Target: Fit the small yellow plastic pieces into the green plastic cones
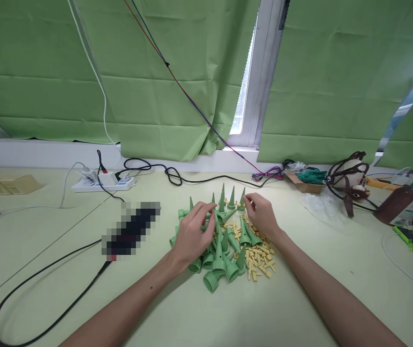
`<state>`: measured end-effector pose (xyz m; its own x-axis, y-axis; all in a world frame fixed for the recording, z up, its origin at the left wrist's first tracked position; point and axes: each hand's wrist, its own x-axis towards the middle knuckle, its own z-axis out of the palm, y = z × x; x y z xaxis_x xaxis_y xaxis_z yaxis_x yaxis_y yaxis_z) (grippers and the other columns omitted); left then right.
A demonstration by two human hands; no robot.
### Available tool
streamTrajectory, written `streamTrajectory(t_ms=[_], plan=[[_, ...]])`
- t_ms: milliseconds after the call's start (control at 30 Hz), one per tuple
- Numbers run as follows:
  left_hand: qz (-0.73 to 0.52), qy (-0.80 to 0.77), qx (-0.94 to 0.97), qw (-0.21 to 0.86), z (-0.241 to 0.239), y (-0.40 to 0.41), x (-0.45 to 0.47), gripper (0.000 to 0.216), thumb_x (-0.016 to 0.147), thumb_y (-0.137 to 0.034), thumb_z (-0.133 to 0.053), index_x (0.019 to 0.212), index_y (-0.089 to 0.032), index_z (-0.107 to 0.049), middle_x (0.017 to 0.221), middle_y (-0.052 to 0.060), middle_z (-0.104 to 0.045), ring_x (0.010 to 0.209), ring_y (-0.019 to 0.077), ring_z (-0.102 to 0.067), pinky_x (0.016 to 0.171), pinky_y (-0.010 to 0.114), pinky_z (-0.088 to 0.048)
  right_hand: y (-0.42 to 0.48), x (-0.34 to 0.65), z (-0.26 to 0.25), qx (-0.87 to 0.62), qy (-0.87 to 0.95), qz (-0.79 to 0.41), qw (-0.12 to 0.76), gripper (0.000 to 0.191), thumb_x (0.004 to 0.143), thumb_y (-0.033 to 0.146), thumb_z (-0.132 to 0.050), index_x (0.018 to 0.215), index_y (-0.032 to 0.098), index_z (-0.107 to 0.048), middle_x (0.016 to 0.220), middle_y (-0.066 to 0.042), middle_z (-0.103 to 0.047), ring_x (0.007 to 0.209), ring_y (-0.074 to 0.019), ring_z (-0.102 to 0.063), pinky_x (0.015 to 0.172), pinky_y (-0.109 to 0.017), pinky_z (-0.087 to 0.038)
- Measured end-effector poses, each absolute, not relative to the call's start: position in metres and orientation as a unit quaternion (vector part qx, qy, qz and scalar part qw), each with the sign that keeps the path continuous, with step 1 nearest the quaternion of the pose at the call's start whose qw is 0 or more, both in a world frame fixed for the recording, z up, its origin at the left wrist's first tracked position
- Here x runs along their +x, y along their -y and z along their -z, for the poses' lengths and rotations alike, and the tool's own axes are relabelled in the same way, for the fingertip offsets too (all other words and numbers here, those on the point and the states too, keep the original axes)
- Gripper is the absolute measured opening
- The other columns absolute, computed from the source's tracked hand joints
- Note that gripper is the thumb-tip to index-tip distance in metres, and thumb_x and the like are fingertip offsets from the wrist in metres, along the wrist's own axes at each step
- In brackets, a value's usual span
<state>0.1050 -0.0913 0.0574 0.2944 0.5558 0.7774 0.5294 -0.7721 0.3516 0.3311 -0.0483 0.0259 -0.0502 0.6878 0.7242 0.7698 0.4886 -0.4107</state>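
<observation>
Green plastic cones (218,255) with round collars are heaped on the table, some upright and some on their sides. Small yellow pegs (259,258) lie loose to the right of the cones and among them. My left hand (194,233) is over the left part of the heap, its fingers curled and its thumb close to the index fingertip beside a cone's tip. Whatever lies between those fingertips is too small to make out. At the heap's back right, my right hand (262,212) is closed in a pinch next to an upright cone (232,198); its fingertips hide what they hold.
A white power strip (103,183) and black cable (199,181) run along the back. A blurred dark device (132,231) with a cord lies left. On the right are a cardboard box (306,184), a plastic bag (324,207) and a brown object (404,205).
</observation>
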Motion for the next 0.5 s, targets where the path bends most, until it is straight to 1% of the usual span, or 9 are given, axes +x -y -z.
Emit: streamTrajectory(t_ms=[67,133,267,367,500], plan=[[-0.488,-0.341,0.804,0.013,-0.057,0.091,0.105,0.018,0.095,-0.015,-0.048,0.107,-0.018,-0.06,0.086,0.003,-0.06,0.061,0.0099,-0.048,0.055,0.022,-0.043,0.053,0.323,-0.028,-0.476,0.766,0.027,0.432,0.02,0.097,0.024,-0.047,0.09,0.016,-0.065,0.084,-0.006,-0.066,0.069,-0.0158,-0.058,0.067,-0.027,-0.044],[-0.484,-0.342,0.805,0.013,-0.057,0.091,0.105,0.018,0.094,-0.015,-0.048,0.108,-0.018,-0.06,0.086,0.003,-0.06,0.061,0.01,-0.049,0.056,0.022,-0.043,0.057,0.316,-0.029,-0.474,0.8,0.017,0.367,0.016,0.095,0.022,-0.051,0.096,0.017,-0.066,0.085,-0.005,-0.066,0.069,-0.0154,-0.059,0.065,-0.026,-0.043],[-0.474,-0.346,0.809,0.014,-0.058,0.092,0.105,0.018,0.095,-0.015,-0.048,0.107,-0.018,-0.06,0.087,0.003,-0.06,0.061,0.0097,-0.049,0.057,0.022,-0.044,0.058,0.309,-0.028,-0.494,0.825,0.0,0.275,0.021,0.091,0.019,-0.055,0.108,0.018,-0.067,0.089,-0.005,-0.066,0.076,-0.0166,-0.061,0.065,-0.026,-0.041],[-0.472,-0.346,0.811,0.014,-0.058,0.092,0.104,0.018,0.095,-0.016,-0.047,0.107,-0.018,-0.06,0.087,0.003,-0.06,0.062,0.0097,-0.051,0.057,0.022,-0.044,0.056,0.307,-0.028,-0.507,0.828,-0.009,0.24,0.024,0.089,0.019,-0.057,0.111,0.019,-0.067,0.089,-0.005,-0.065,0.077,-0.0174,-0.061,0.064,-0.026,-0.04],[-0.472,-0.348,0.81,0.012,-0.058,0.092,0.104,0.019,0.095,-0.015,-0.047,0.108,-0.018,-0.06,0.087,0.003,-0.06,0.066,0.0106,-0.053,0.059,0.022,-0.045,0.052,0.306,-0.029,-0.517,0.827,-0.015,0.22,0.023,0.086,0.018,-0.061,0.108,0.02,-0.068,0.089,-0.004,-0.064,0.077,-0.0179,-0.06,0.063,-0.026,-0.038]])
